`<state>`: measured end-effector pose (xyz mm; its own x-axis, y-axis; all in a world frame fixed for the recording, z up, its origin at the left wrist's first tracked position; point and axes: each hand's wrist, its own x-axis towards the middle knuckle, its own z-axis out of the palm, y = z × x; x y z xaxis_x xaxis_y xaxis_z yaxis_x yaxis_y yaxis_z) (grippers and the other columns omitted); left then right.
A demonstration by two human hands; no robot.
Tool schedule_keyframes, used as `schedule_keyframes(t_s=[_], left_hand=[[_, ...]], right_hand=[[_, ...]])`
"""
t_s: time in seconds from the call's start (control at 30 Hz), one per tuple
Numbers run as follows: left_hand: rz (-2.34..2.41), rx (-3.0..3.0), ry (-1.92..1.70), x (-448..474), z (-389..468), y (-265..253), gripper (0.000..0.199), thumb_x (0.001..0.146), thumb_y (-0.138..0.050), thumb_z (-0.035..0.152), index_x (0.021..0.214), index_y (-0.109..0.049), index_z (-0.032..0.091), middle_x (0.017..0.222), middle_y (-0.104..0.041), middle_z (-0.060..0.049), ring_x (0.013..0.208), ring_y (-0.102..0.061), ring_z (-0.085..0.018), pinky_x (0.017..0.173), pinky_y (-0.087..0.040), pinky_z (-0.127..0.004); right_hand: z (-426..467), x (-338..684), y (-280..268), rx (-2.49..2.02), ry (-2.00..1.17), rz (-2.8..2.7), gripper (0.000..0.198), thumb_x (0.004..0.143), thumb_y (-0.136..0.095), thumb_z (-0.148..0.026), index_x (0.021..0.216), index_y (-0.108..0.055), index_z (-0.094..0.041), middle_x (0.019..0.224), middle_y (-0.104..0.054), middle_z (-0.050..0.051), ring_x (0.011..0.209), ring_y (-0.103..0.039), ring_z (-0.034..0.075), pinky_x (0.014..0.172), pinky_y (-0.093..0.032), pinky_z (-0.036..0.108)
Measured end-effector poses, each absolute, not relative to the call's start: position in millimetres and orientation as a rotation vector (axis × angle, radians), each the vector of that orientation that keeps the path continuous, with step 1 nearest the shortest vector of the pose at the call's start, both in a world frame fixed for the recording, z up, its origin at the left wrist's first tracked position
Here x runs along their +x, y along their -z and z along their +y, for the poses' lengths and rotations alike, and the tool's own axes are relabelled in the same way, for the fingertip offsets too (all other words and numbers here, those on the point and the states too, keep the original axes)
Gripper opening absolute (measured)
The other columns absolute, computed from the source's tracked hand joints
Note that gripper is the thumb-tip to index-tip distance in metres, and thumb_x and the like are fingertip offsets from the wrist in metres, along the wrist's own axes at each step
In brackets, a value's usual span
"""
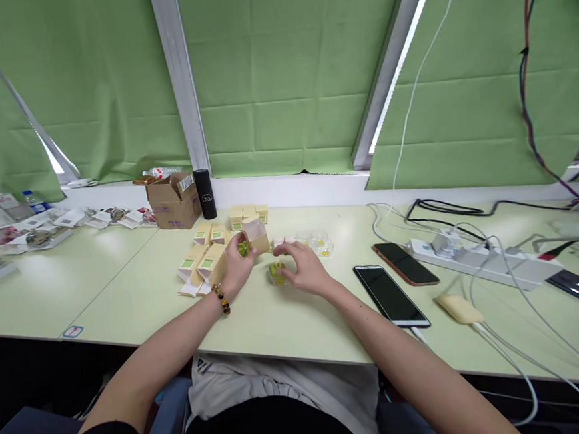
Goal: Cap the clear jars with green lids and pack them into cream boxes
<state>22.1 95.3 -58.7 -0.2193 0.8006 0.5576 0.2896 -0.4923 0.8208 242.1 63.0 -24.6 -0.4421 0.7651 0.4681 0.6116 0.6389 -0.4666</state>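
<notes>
In the head view my left hand is closed around a small cream cardboard box, tilted with its flap up. A green patch shows between its fingers; I cannot tell whether it is a label or contents. My right hand has thumb and fingers spread in a curve beside a small clear container with something yellow-green inside, which is on the table. The thumb is close to that container; whether they touch is unclear. Behind the right hand lies a clear plastic tray with small yellow bits, partly hidden.
Several cream boxes with green labels sit left of my left hand, more behind it. At the back stand a brown carton and a black bottle. Rightward are a white phone, a dark phone and a power strip with cables.
</notes>
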Motion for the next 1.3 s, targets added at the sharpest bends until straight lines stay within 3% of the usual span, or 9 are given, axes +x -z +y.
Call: schedule_keyframes(t_s=[0.23,0.5,0.77,0.93,1.13,1.3], left_hand=[[1.338,1.658,-1.649,23.3,92.5,55.3,0.048,0.076,-0.076,0.013,0.124,-0.069,0.017,0.121,-0.077,-0.013,0.107,-0.073,-0.027,0.100,-0.059,-0.048],[1.301,1.894,-1.417,23.2,86.5,58.0,0.049,0.068,-0.076,0.006,0.116,-0.073,0.018,0.112,-0.079,-0.012,0.101,-0.075,-0.029,0.093,-0.061,-0.047],[1.408,2.031,-1.402,29.1,77.2,55.9,0.066,0.067,-0.081,0.009,0.128,-0.061,0.023,0.116,-0.075,-0.012,0.112,-0.070,-0.034,0.105,-0.050,-0.056],[1.238,1.978,-1.641,33.5,69.6,46.0,0.045,0.085,-0.072,0.019,0.125,-0.052,0.024,0.128,-0.066,-0.012,0.117,-0.065,-0.027,0.108,-0.050,-0.050],[1.197,2.079,-1.753,32.7,65.6,40.4,0.004,0.093,-0.068,0.022,0.096,-0.067,0.023,0.124,-0.066,-0.011,0.127,-0.063,-0.029,0.112,-0.049,-0.052],[1.271,2.033,-1.611,32.8,68.6,45.1,0.017,0.097,-0.063,0.022,0.105,-0.078,0.022,0.126,-0.075,-0.012,0.126,-0.067,-0.030,0.114,-0.048,-0.054]], right_hand=[[60.1,238.8,18.4,-1.308,-0.141,-2.399,0.046,0.086,-0.079,-0.026,0.129,-0.065,-0.022,0.109,-0.078,0.007,0.107,-0.070,0.027,0.100,-0.045,0.041],[68.4,248.4,14.0,-1.651,0.018,-2.279,0.034,0.089,-0.075,-0.034,0.121,-0.072,-0.023,0.107,-0.078,0.012,0.097,-0.072,0.030,0.079,-0.046,0.034],[69.6,249.9,16.0,-1.633,-0.040,-2.277,0.038,0.087,-0.074,-0.030,0.125,-0.071,-0.025,0.113,-0.079,0.010,0.101,-0.073,0.031,0.075,-0.046,0.034],[70.9,252.4,15.7,-1.582,-0.107,-2.275,0.043,0.084,-0.073,-0.021,0.126,-0.070,-0.026,0.124,-0.079,0.007,0.113,-0.071,0.030,0.076,-0.046,0.032],[68.5,251.1,11.0,-1.613,-0.151,-2.260,0.044,0.085,-0.073,-0.019,0.128,-0.068,-0.025,0.121,-0.079,0.008,0.106,-0.072,0.027,0.074,-0.044,0.030],[71.6,253.9,12.5,-1.606,-0.141,-2.162,0.037,0.085,-0.074,-0.022,0.121,-0.067,-0.027,0.113,-0.077,0.008,0.100,-0.071,0.028,0.071,-0.043,0.031]])
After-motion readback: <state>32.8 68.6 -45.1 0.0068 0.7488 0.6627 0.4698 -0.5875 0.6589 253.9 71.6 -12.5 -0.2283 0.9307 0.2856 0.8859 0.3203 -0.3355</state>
